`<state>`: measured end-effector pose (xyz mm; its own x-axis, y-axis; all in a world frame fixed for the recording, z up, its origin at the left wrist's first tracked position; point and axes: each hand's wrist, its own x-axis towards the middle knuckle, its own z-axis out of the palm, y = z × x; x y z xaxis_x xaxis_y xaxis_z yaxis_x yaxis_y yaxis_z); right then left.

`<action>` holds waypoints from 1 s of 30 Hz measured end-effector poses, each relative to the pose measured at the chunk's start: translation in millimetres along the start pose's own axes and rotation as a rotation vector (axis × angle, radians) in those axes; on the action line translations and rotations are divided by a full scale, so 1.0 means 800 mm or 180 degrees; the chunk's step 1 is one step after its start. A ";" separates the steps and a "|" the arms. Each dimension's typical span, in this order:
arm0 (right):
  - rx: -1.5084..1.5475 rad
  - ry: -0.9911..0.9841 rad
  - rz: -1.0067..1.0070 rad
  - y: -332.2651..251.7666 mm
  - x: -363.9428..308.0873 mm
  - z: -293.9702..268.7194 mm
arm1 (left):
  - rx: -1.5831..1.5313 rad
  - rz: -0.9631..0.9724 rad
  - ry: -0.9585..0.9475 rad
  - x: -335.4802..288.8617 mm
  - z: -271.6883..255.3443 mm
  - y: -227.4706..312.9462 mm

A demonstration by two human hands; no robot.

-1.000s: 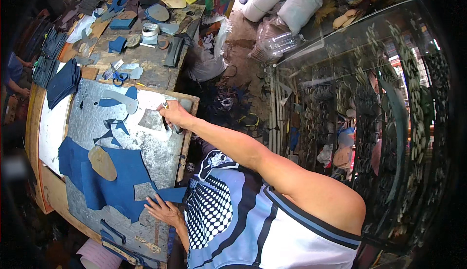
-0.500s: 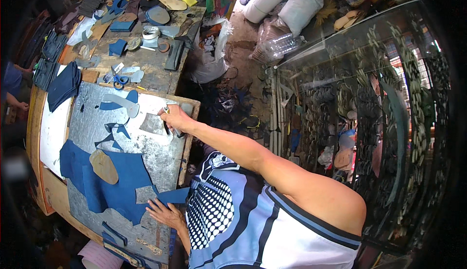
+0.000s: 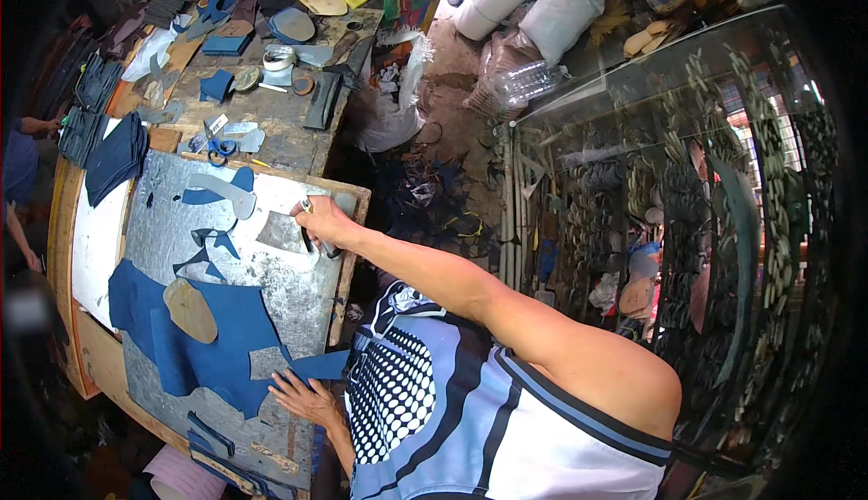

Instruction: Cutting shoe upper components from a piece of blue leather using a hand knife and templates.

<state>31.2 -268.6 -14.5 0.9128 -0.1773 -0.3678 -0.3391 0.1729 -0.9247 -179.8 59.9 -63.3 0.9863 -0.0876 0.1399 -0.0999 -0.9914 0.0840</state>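
Observation:
My right hand [image 3: 321, 222] is stretched out to the board's far right side. Its fingers are closed round a small tool [image 3: 307, 205] with a yellowish end; the rest of the tool is hidden in the grip. Beside this hand lies a flat grey piece [image 3: 278, 231] on a white patch. My left hand [image 3: 307, 402] rests palm down near the board's lower edge, fingers spread. Its fingertips are close to a small grey template [image 3: 267, 363] lying on a large blue sheet of leather or fabric [image 3: 231, 319]. An oval brown template [image 3: 192, 311] lies on that sheet too.
Blue offcuts [image 3: 206, 251] and a long grey template [image 3: 221, 188] lie on the metal-topped board [image 3: 163, 215]. Beyond are blue-handled scissors [image 3: 220, 149], tape rolls [image 3: 278, 59] and stacked dark pieces [image 3: 116, 161]. A glass-topped case [image 3: 651, 129] stands right. Another person's arm [image 3: 23, 238] shows far left.
My right hand has shifted very slightly left with the tool. The left hand has stayed in place. At the far left, the other person's arm has moved.

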 end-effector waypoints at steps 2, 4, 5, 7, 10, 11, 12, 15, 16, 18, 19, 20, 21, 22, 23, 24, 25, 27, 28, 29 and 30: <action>-0.0040 0.0016 0.0023 -0.002 0.000 0.001 | -0.0004 -0.0009 -0.0029 0.000 0.000 0.000; -0.0080 0.0036 0.0044 -0.002 0.001 0.000 | -0.0003 0.0004 -0.0020 0.000 0.001 0.001; -0.0119 0.0037 0.0044 -0.001 0.001 0.000 | 0.0000 0.0001 -0.0022 -0.001 0.001 0.001; -0.0157 0.0037 0.0046 0.001 0.002 0.000 | 0.0031 -0.0015 -0.0039 -0.001 0.000 0.001; -0.0148 0.0046 0.0063 0.001 0.004 0.000 | 0.0051 -0.0004 -0.0043 -0.001 0.004 0.000; -0.0177 0.0053 0.0064 0.002 0.005 0.000 | 0.0052 -0.0004 -0.0042 0.000 0.002 0.001; -0.0205 0.0062 0.0066 0.002 0.006 0.000 | 0.0010 -0.0036 -0.0045 0.001 0.000 0.004; -0.0090 0.0033 0.0100 0.001 0.007 -0.001 | -0.0072 -0.0048 0.0037 0.002 0.003 0.003; -0.0086 0.0036 0.0098 0.000 0.007 -0.002 | -0.0113 -0.0031 0.0120 0.003 0.005 0.002; -0.0125 0.0081 0.0127 -0.006 0.003 -0.004 | -0.0115 -0.0030 0.0078 0.005 0.004 0.004; -0.0122 0.0078 0.0131 -0.003 0.003 -0.002 | -0.0117 -0.0037 0.0042 0.005 0.003 0.005; -0.0061 0.0038 0.0155 0.001 0.006 0.000 | -0.0107 -0.0051 0.0048 0.004 0.001 0.005; 0.0000 -0.0014 0.0182 0.007 0.009 0.002 | -0.0058 -0.0048 0.0022 0.003 -0.002 0.006; -0.0001 -0.0061 0.0186 0.014 0.013 0.003 | 0.0000 -0.0062 -0.0005 0.000 -0.005 0.005; -0.0082 -0.0037 0.0185 0.023 0.019 0.008 | 0.0049 -0.0153 0.0002 -0.005 -0.005 0.001; -0.0166 -0.0038 0.0186 0.031 0.026 0.017 | 0.0000 -0.0068 -0.0021 -0.005 -0.002 -0.002; -0.0139 0.0024 0.0260 0.030 0.025 0.018 | -0.0028 -0.0058 -0.0048 -0.011 -0.001 -0.005; 0.0065 -0.0019 0.0397 0.018 0.016 -0.006 | -0.0209 -0.0140 -0.0397 0.009 -0.008 0.008; 0.0393 -0.0011 0.0421 0.020 0.014 -0.017 | -0.0252 -0.0165 -0.0480 0.012 -0.009 0.013; 0.0445 0.0005 0.0356 0.014 0.012 -0.017 | -0.0340 -0.0199 -0.0402 0.019 -0.010 0.015; 0.0488 0.0053 0.0314 0.004 0.002 -0.017 | -0.0446 -0.0215 -0.0349 0.016 -0.018 0.020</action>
<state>28.7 -281.9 -19.1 0.8725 -0.1680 -0.4589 -0.3870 0.3357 -0.8588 -170.6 44.3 -46.2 0.9990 -0.0389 0.0217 -0.0428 -0.9729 0.2271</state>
